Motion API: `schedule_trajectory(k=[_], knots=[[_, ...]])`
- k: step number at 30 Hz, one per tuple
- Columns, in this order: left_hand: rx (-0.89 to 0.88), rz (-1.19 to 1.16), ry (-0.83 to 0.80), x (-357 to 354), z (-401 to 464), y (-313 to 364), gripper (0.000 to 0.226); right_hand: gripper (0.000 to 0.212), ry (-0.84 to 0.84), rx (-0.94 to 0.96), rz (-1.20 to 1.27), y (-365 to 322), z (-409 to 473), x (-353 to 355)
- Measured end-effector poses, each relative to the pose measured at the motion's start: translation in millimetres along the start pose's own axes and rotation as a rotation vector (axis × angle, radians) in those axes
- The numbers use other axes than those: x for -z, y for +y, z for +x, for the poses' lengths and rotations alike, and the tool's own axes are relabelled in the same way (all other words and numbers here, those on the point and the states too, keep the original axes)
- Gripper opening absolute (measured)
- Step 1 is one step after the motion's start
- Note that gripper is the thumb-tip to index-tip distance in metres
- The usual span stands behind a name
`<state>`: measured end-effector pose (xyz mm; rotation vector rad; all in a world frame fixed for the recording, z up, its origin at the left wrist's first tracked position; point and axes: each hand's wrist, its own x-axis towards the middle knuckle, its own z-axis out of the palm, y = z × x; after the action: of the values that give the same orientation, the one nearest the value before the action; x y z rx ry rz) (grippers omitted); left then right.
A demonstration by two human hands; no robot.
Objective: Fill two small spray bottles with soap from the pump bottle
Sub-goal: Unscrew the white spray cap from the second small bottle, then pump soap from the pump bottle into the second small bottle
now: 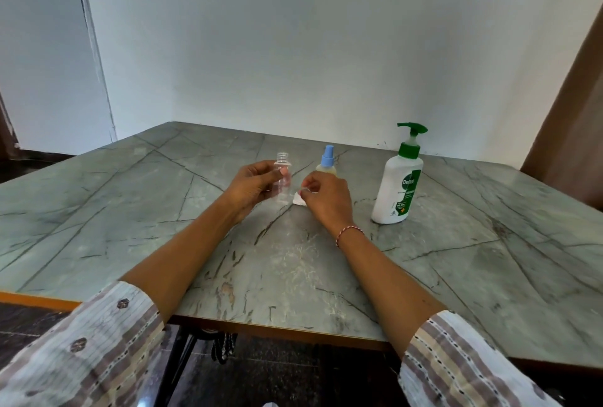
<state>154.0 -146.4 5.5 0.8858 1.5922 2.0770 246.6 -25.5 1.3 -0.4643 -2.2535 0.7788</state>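
My left hand [253, 186] grips a small clear spray bottle [282, 178] that stands upright with its neck uncapped and looks empty. Just right of it, my right hand [326, 199] pinches a small white piece [298, 200] low over the table; I cannot tell what that piece is. Behind my right hand stands a second small spray bottle [327, 161] with a blue spray cap and yellowish liquid inside. The white pump bottle [396, 184] with a green pump head and green label stands to the right, apart from both hands.
Everything rests on a grey marble-patterned table [456, 259] with an orange front edge. White walls stand behind it, and a brown panel [567, 112] rises at the far right. Dark floor and table legs show below the near edge.
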Motion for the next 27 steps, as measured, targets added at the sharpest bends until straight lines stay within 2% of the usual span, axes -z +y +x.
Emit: schedule_trajectory(k=[3,7,12,15,17,19,22,27], knots=[[-0.035,0.016,-0.021,-9,-1,2,0.014,0.008,0.141,0.106,-0.052,-5,-5,13],[-0.066,0.036,-0.085,-35,0,2,0.017,0.009,0.409,0.303,-0.133,-5,-3,40],[-0.065,0.030,-0.118,-78,4,2,0.023,0.015,0.504,0.363,-0.265,10,-3,60],[-0.073,0.004,-0.149,-103,9,2,0.026,0.038,0.645,0.316,-0.349,19,5,69],[-0.065,-0.004,-0.153,-115,12,2,0.026,0.058,0.733,0.200,-0.264,25,16,83],[-0.044,-0.010,-0.140,-121,16,-1,0.025,0.075,0.716,0.084,-0.124,37,25,97],[-0.011,-0.027,-0.134,-121,18,-7,0.023,0.087,0.546,0.019,0.104,55,31,102],[-0.039,-0.090,-0.112,-116,22,-1,0.013,0.074,0.413,0.102,0.233,51,37,91]])
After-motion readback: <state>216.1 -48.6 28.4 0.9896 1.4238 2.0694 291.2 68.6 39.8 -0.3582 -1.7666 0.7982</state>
